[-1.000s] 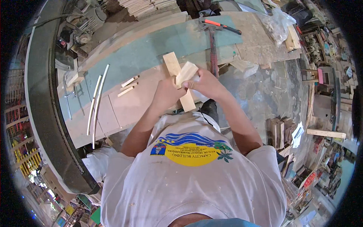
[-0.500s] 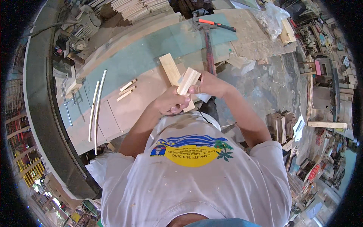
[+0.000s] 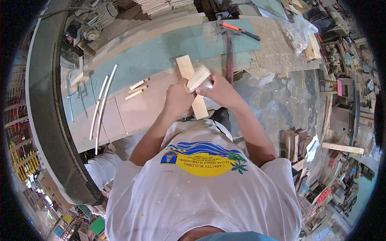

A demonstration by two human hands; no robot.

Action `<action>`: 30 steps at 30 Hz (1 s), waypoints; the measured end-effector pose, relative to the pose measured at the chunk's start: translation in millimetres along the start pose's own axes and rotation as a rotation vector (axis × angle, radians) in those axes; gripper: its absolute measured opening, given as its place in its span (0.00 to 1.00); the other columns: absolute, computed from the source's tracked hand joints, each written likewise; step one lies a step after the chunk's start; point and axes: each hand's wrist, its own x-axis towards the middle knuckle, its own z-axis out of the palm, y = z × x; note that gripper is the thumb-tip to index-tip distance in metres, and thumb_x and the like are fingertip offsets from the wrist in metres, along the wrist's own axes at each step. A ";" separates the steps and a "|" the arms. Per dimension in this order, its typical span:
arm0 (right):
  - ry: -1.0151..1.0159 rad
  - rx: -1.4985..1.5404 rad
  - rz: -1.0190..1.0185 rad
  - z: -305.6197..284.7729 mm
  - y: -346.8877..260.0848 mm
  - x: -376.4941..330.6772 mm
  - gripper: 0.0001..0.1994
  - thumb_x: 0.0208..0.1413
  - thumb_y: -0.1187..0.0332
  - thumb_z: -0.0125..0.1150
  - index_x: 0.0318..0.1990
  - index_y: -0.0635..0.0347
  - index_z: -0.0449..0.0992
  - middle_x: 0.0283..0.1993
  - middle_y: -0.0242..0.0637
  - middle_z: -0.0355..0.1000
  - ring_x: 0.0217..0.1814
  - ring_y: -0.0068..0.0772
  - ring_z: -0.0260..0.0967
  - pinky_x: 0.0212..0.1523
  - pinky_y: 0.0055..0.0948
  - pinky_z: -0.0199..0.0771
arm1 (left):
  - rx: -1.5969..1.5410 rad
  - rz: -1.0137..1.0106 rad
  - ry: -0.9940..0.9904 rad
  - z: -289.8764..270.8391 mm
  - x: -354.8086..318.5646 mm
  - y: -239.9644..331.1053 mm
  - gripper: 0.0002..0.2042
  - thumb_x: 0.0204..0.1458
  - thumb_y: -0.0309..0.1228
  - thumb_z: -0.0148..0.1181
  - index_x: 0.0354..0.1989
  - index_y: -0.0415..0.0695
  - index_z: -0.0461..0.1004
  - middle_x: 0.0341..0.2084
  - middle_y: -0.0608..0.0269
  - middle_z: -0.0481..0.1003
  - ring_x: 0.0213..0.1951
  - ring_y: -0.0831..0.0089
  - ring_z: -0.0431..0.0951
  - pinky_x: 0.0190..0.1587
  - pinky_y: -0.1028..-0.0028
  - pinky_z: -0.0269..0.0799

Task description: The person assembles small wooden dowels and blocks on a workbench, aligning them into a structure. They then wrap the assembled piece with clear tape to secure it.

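Observation:
A short, pale wooden block [image 3: 198,78] is held slantwise in front of me. My left hand [image 3: 179,98] is closed round its lower left side, the fingertips partly hidden behind it. My right hand [image 3: 220,92] is at the block's right side, thumb against the lower end and fingers curling behind the upper end. Something white [image 3: 207,83] shows between that thumb and forefinger; its kind is unclear. Under the hands lies a flat wooden board [image 3: 200,108], its far end showing beyond the block. Left of my hands, several short wooden sticks [image 3: 136,89] rest on the workbench [image 3: 150,102].
Two long, thin, pale strips [image 3: 105,100] lie at the bench's left, near a metal clamp [image 3: 70,98]. A hammer [image 3: 229,56] and an orange-and-black handled tool [image 3: 241,30] lie at the far side. A clear plastic bag [image 3: 299,34] sits far right. A dark machine edge [image 3: 60,128] borders the left.
The block has tipped over to a flatter slant. My left hand has turned, its back now upward, and my right thumb has slid lower along the block. The whole view has shifted slightly.

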 end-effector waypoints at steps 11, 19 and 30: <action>0.160 -0.365 -0.296 -14.7 -11.8 -25.6 0.39 0.46 0.56 0.79 0.65 0.60 0.67 0.51 0.40 0.74 0.56 0.40 0.73 0.59 0.38 0.70 | -0.477 -0.192 -0.738 -60.1 13.2 33.1 0.10 0.52 0.29 0.62 0.34 0.33 0.77 0.21 0.55 0.79 0.21 0.72 0.81 0.25 0.71 0.75; 0.000 -0.730 -0.425 -48.8 -51.1 -49.3 0.19 0.51 0.64 0.72 0.49 0.59 0.78 0.45 0.44 0.73 0.49 0.49 0.74 0.49 0.42 0.76 | 0.369 0.303 -0.491 -82.0 19.3 57.4 0.16 0.54 0.38 0.66 0.42 0.37 0.77 0.29 0.46 0.81 0.34 0.51 0.84 0.38 0.58 0.79; 0.045 -0.703 -0.465 -48.8 -24.8 -47.7 0.19 0.50 0.62 0.73 0.49 0.59 0.80 0.39 0.40 0.75 0.39 0.47 0.75 0.39 0.39 0.76 | 0.501 0.275 -0.457 -73.7 5.0 56.6 0.17 0.57 0.43 0.64 0.41 0.42 0.70 0.31 0.49 0.79 0.35 0.48 0.82 0.37 0.54 0.78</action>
